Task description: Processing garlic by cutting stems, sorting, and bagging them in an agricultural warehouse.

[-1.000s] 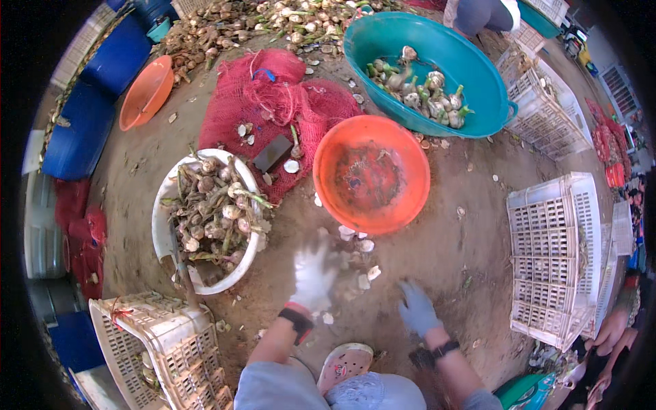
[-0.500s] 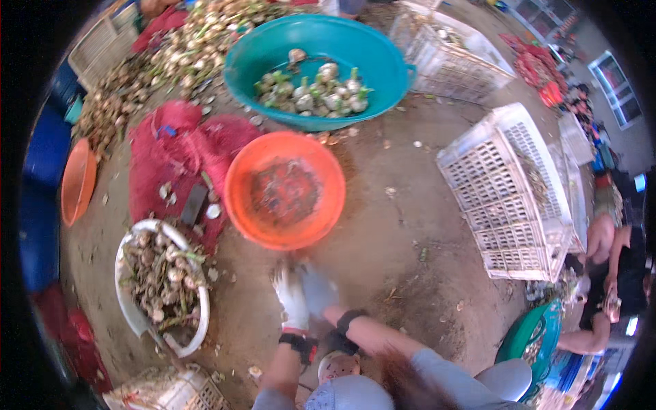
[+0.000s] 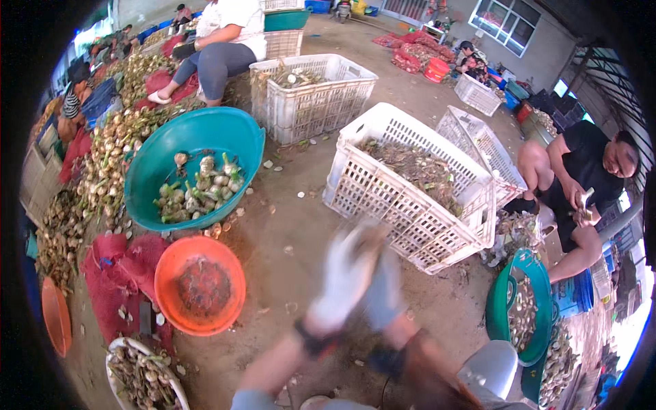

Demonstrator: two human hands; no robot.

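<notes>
My left hand, in a white glove, and my right hand, in a blue-grey glove, are raised together in front of the near side of a white plastic crate. Between their fingers is a brownish clump, too smeared by motion to name. Both hands look closed about it. Dry brown plant scraps lie inside the crate. To the left, an orange basin stands on the floor with only dirt and bits at its bottom. Beyond it, a teal tub holds several garlic bulbs with cut green stems.
At lower left is a white basin of untrimmed garlic beside a red mesh sack. A garlic heap spreads at far left. Another crate stands behind. A co-worker sits at right near a green basket.
My hands have risen from the floor near the orange basin and moved right, toward the crate. The view has turned up and right, bringing more crates and people into sight.
</notes>
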